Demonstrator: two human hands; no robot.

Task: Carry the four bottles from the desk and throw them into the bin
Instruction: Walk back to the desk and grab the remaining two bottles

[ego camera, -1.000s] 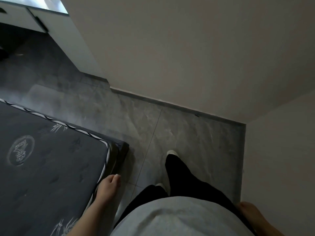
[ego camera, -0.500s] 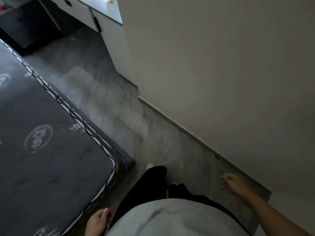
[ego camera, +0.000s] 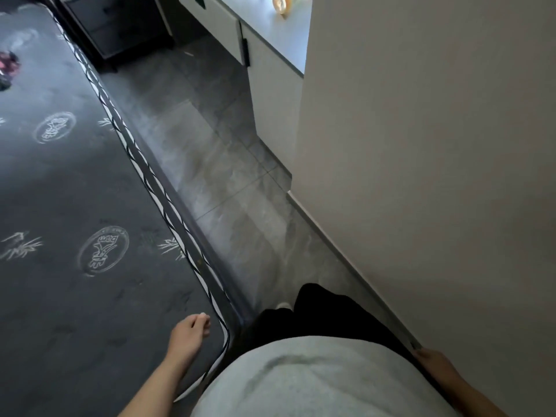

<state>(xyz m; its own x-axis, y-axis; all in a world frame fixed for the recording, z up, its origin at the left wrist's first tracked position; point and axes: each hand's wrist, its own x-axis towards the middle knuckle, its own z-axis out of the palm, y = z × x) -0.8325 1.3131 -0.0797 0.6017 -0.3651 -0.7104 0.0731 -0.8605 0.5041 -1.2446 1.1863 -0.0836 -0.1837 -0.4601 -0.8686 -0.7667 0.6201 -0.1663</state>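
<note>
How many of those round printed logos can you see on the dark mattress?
2. One round logo lies farther up the mattress; the other round logo is nearer, ahead of the left hand. More may lie out of frame.

Far at the top, the white bench shows a grey top; one pale, orange-tinted bottle-like thing stands on it, cropped and blurred.
</note>
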